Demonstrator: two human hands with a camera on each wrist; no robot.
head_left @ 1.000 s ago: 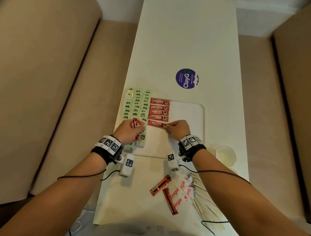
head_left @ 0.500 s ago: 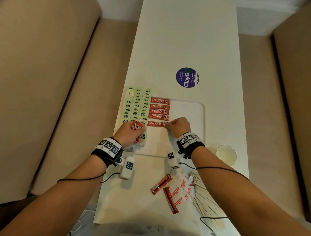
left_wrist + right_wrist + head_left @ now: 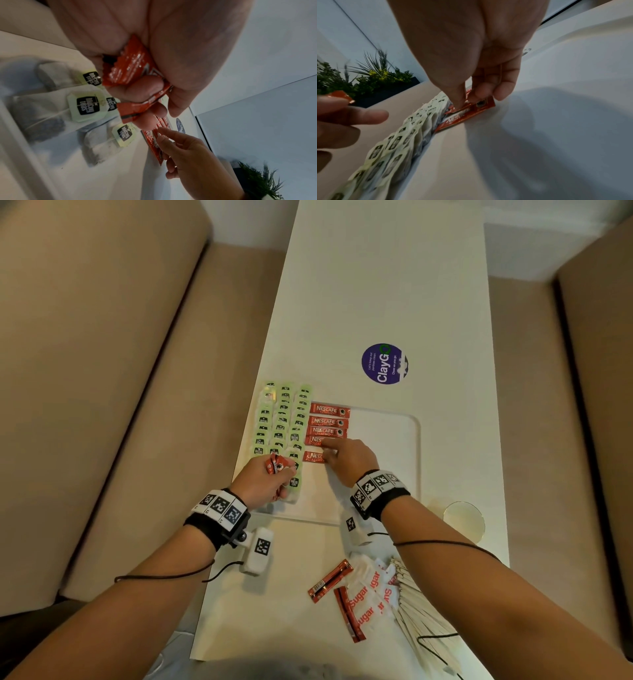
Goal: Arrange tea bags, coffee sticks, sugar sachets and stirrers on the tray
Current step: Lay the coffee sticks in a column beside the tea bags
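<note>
A white tray [image 3: 394, 440] lies on the white table. Green-tagged tea bags [image 3: 281, 419] fill its left side in three columns. Beside them lie several red coffee sticks [image 3: 330, 422] in a row. My left hand [image 3: 277, 470] hovers over the nearest tea bags and grips a bunch of coffee sticks [image 3: 133, 70]. My right hand [image 3: 329, 448] rests its fingertips on the two nearest sticks in the row. Its index finger lies on the fourth stick [image 3: 313, 440] and its thumb on the fifth [image 3: 312, 457]. In the right wrist view the right hand [image 3: 471, 98] presses down on the flat sticks [image 3: 465, 116].
Near the table's front edge lie two loose coffee sticks [image 3: 330, 580], a heap of sugar sachets [image 3: 370, 590] and a bundle of pale stirrers [image 3: 421, 621]. A clear round disc [image 3: 464, 520] sits right of the tray and a purple sticker [image 3: 384, 363] beyond it. Beige benches flank the table.
My right hand has slid left from the right end of the nearest stick. Its index finger now reaches onto the fourth stick. The left hand keeps its bunch in place.
</note>
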